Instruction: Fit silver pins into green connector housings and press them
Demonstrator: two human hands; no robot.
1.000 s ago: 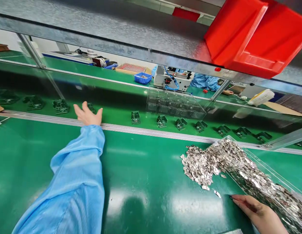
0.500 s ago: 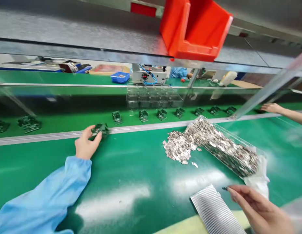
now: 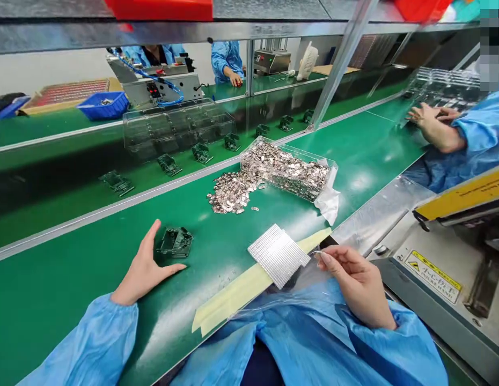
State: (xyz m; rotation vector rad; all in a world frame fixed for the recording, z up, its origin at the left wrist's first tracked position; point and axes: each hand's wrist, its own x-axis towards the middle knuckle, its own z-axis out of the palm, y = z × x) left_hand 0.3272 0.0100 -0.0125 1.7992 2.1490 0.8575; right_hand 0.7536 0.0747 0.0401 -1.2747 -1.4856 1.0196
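A dark green plastic part (image 3: 175, 242) lies on the green table (image 3: 72, 279), cupped loosely between the thumb and spread fingers of the left hand (image 3: 142, 271), which is open and touches it at most lightly rather than gripping it. To the right, near the table's edge, the right hand (image 3: 356, 284) pinches something small and thin between thumb and fingertips; what it is cannot be made out, though it may be one of the little metal pieces. Between the hands a ribbed silvery plate (image 3: 278, 254) rests across a pale yellow strip (image 3: 233, 297). Farther off, a heap of small metal pieces (image 3: 233, 192) spills from a clear tray (image 3: 290, 169), and beyond it more green parts (image 3: 201, 153) stand in a row on the conveyor belt (image 3: 52, 209). A co-worker's hands (image 3: 432, 126) work at far right. This looks like the fitting step, with the part set down and a piece picked; the next move calls for steadying the part and bringing the pinched piece across to it precisely.
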